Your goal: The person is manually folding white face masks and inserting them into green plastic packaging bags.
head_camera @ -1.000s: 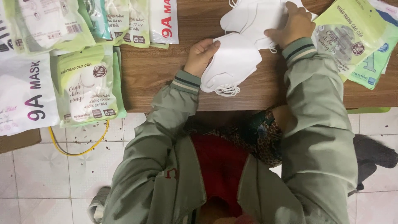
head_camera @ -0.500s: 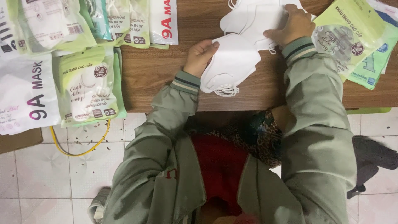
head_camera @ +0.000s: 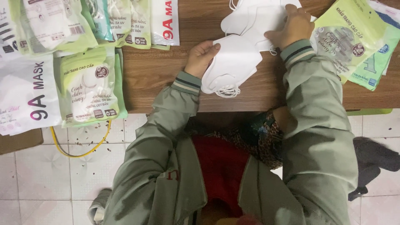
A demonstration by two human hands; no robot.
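My left hand (head_camera: pixel 201 57) had its fingers closed on a stack of white masks (head_camera: pixel 229 66) on the wooden counter (head_camera: pixel 158 75); my right hand (head_camera: pixel 293 26) pressed flat, fingers spread, on more masks (head_camera: pixel 254 16).

Jacket (head_camera: pixel 166 166): sage-green, long-sleeved, open at the front
Cuffs (head_camera: pixel 186 82): ribbed knit, green with dark and pale stripes
Top (head_camera: pixel 221 171): red
Garment beneath (head_camera: pixel 260 139): dark, multicoloured pattern
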